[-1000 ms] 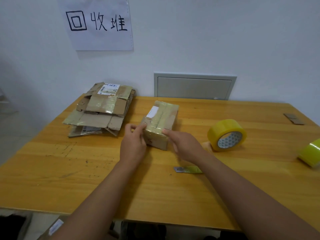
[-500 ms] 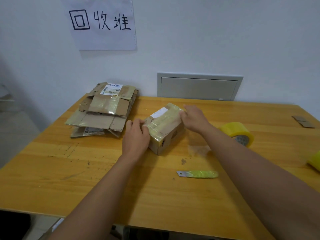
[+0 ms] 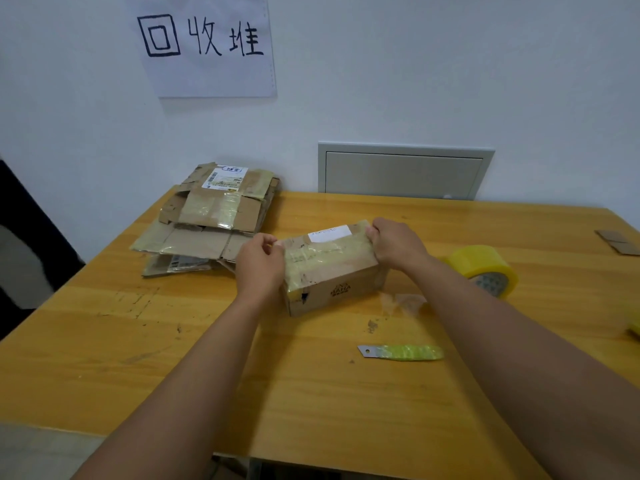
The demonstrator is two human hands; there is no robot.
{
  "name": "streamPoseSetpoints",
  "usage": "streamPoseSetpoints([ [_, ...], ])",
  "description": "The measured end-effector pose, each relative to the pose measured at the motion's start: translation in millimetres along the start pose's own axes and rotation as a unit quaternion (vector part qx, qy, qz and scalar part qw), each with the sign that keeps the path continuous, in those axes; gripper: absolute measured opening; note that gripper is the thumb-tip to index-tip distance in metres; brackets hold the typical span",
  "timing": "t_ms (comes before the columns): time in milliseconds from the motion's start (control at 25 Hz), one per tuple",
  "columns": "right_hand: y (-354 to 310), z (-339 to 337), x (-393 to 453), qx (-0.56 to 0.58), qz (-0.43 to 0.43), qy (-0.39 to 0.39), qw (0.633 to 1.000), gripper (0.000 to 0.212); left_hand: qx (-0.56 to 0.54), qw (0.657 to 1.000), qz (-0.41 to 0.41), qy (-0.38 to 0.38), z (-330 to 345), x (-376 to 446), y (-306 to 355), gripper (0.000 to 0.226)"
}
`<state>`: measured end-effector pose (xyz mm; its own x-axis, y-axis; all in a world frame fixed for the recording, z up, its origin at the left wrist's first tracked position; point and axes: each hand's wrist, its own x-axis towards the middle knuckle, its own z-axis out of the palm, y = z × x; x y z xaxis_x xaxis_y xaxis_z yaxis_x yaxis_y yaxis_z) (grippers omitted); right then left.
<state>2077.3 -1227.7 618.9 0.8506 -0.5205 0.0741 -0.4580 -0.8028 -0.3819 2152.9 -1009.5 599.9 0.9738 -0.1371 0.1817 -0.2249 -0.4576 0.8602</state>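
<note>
A small taped cardboard box (image 3: 329, 268) with a white label sits on the wooden table (image 3: 311, 393), its long side turned toward me. My left hand (image 3: 259, 265) grips its left end, fingers curled at the top edge. My right hand (image 3: 394, 242) grips the far right top corner with curled fingers. A green-handled blade (image 3: 401, 352) lies on the table in front of the box, to the right.
A stack of flattened cardboard boxes (image 3: 214, 220) lies at the back left. One yellow tape roll (image 3: 485, 270) stands right of the box; another (image 3: 635, 322) shows at the right edge. A scrap of clear tape (image 3: 403, 303) lies near the box. Cardboard bits (image 3: 618, 241) lie far right.
The box has been turned from end-on to sideways. My right hand moved from its near end to the far right corner. My left hand stayed on the left end.
</note>
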Motion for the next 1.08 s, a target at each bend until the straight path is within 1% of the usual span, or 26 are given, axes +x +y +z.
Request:
streamPoseSetpoints([
  [80,1,-4,-8,0.026,-0.026,0.060,0.998,0.026,-0.032,0.998,0.047,0.031,-3,-2,8,0.004],
  [160,2,-8,-18,0.091,-0.049,0.100,0.990,0.021,-0.066,0.990,0.101,0.066,-9,-6,19,0.005],
  [240,3,-8,-30,0.173,-0.054,0.095,0.979,0.025,-0.086,0.985,0.129,0.078,-10,-9,23,0.006],
  [280,3,-6,-36,0.218,-0.044,0.083,0.971,0.031,-0.093,0.984,0.126,0.080,-9,-12,21,0.013],
  [360,3,0,-47,0.285,0.003,0.068,0.956,0.044,-0.090,0.987,0.110,0.075,-4,-15,11,0.022],
  [400,5,4,-51,0.299,0.025,0.060,0.952,0.046,-0.082,0.989,0.103,0.071,0,-18,5,0.023],
  [520,10,12,-56,0.305,0.053,0.046,0.950,0.040,-0.087,0.991,0.085,0.048,7,-26,-5,0.014],
  [560,12,11,-57,0.310,0.055,0.044,0.948,0.036,-0.100,0.992,0.072,0.029,8,-28,-4,0.016],
  [640,12,7,-58,0.337,0.050,0.030,0.940,0.027,-0.107,0.993,0.051,-0.013,5,-31,-5,0.031],
  [680,12,2,-59,0.353,0.044,0.017,0.935,0.031,-0.107,0.993,0.046,-0.026,4,-32,-4,0.033],
  [760,12,-3,-60,0.389,0.037,-0.013,0.920,0.042,-0.135,0.990,0.038,-0.030,-1,-35,-1,0.029],
  [840,13,-5,-63,0.436,0.051,-0.019,0.898,0.037,-0.193,0.981,0.007,-0.023,-7,-37,1,0.019],
  [880,14,-5,-64,0.475,0.069,-0.018,0.877,0.030,-0.226,0.974,-0.023,-0.020,-9,-36,1,0.017],
  [920,13,-6,-66,0.521,0.095,-0.019,0.848,0.025,-0.254,0.965,-0.057,-0.021,-11,-37,2,0.020],
  [960,13,-6,-68,0.563,0.114,-0.024,0.818,0.026,-0.277,0.956,-0.089,-0.026,-15,-37,3,0.028],
  [1000,14,-6,-71,0.577,0.122,-0.027,0.807,0.031,-0.291,0.949,-0.111,-0.038,-17,-36,0,0.037],
  [1040,15,-4,-72,0.574,0.120,-0.035,0.809,0.035,-0.294,0.946,-0.122,-0.057,-19,-35,-2,0.044],
  [1080,16,-2,-73,0.548,0.109,-0.041,0.828,0.038,-0.288,0.946,-0.122,-0.082,-21,-35,-5,0.049],
])
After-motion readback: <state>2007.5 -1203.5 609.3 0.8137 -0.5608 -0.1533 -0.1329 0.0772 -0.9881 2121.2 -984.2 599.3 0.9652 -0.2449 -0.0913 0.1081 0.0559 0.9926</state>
